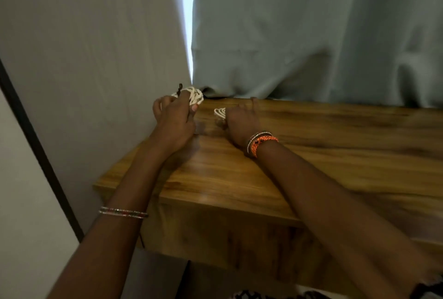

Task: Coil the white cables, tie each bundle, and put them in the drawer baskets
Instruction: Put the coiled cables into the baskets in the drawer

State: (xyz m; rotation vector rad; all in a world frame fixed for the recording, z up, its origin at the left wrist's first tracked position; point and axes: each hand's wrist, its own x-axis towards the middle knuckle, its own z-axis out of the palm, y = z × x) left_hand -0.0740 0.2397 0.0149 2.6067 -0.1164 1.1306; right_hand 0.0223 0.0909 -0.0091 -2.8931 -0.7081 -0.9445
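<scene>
White cables are in two bundles at the far left corner of the table (311,155). One bundle (195,94), with a dark tie (179,89) on it, sits in the grip of the left hand (173,121), at 12 o'clock from the knuckles, fingers curled round it. A second, smaller bundle (220,112) lies on the wood at 10 o'clock from the right hand (242,122), touching its fingers; whether that grip holds it, I cannot tell. If the tie is loose, the coil may spring open when lifted. The small bundle could slide toward the curtain (311,35) if it is pushed.
</scene>
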